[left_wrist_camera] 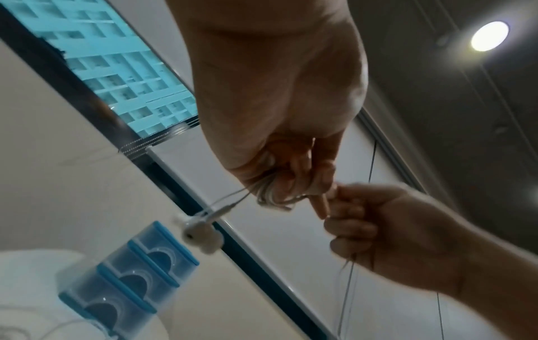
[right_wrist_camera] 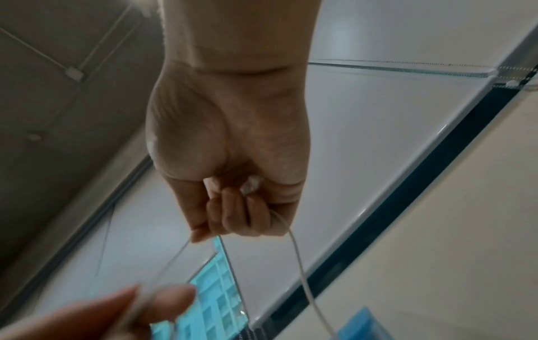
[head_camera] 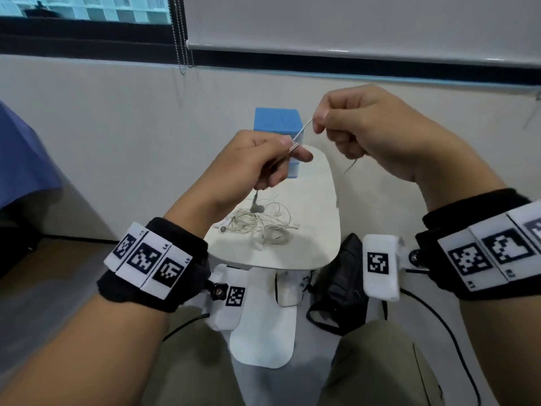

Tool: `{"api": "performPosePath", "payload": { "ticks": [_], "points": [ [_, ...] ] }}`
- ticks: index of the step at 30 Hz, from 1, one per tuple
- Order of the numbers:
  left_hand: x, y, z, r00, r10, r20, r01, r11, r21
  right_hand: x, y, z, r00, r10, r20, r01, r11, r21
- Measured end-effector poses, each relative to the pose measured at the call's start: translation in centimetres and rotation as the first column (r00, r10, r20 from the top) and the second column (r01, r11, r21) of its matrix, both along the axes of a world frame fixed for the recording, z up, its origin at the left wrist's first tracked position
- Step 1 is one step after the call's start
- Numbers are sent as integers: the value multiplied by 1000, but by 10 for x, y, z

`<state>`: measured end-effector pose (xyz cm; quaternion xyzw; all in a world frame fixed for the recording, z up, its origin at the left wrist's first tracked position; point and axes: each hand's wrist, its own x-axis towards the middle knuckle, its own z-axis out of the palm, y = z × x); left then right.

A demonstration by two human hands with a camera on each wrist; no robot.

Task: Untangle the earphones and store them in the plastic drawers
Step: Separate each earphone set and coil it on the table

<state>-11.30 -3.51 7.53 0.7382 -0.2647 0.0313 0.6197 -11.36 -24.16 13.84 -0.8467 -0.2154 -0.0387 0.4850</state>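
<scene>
A short stretch of white earphone cable runs taut between both raised hands. My left hand pinches a small coil of that cable, and its earbuds dangle below the fist. Up and to the right, my right hand pinches the cable; the loose end trails down from its curled fingers. Below the hands, a tangled pile of more white earphones lies on the small white table. The blue plastic drawers stand at the table's far end, partly hidden by my hands, with their drawers closed.
A black bag sits on the floor under the table's right side. A white pad lies between my knees. Blue fabric is at the far left. A wall and a window with a blind chain stand behind the table.
</scene>
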Motion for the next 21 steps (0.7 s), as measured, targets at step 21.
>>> {"api": "performPosePath", "payload": {
  "ticks": [21],
  "points": [
    [25, 6, 10, 980, 20, -196, -6, 997, 73, -1, 41, -29, 856, 170, 488, 49, 913, -405]
  ]
}}
